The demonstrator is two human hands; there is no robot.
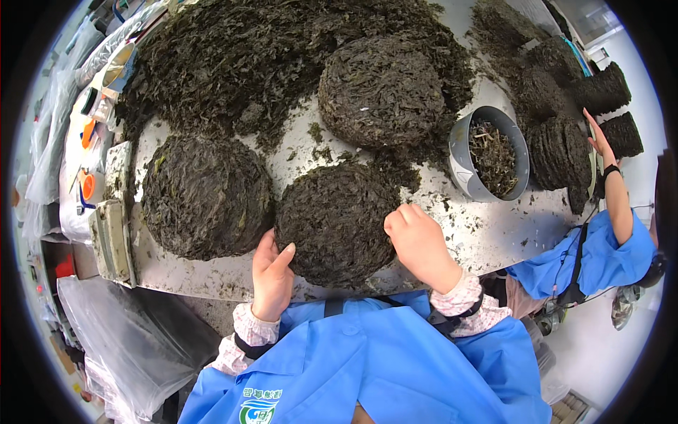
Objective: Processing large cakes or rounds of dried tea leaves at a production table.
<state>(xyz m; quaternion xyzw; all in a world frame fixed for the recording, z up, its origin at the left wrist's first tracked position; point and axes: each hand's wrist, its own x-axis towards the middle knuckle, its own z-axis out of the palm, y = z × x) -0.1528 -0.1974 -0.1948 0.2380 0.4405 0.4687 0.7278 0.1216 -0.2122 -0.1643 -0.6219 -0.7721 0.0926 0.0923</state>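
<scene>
A grey bucket (462, 159) of straw-like scraps (494, 162) stands toward the right of the white table (487, 244). Past the left edge lie two orange items (87, 186) — too small to make out — near a pale block (110, 240). Clear plastic sheeting (46, 141) drapes the far left; a clear plastic bag (141, 353) bulges below. A co-worker in blue (593, 258) is at the right — a dark strap across the shirt.

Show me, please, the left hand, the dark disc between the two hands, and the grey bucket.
Left hand (271, 280): head view, middle of the hand.
Disc (335, 226): head view, middle of its top face.
Bucket (462, 146): head view, outer wall.
</scene>
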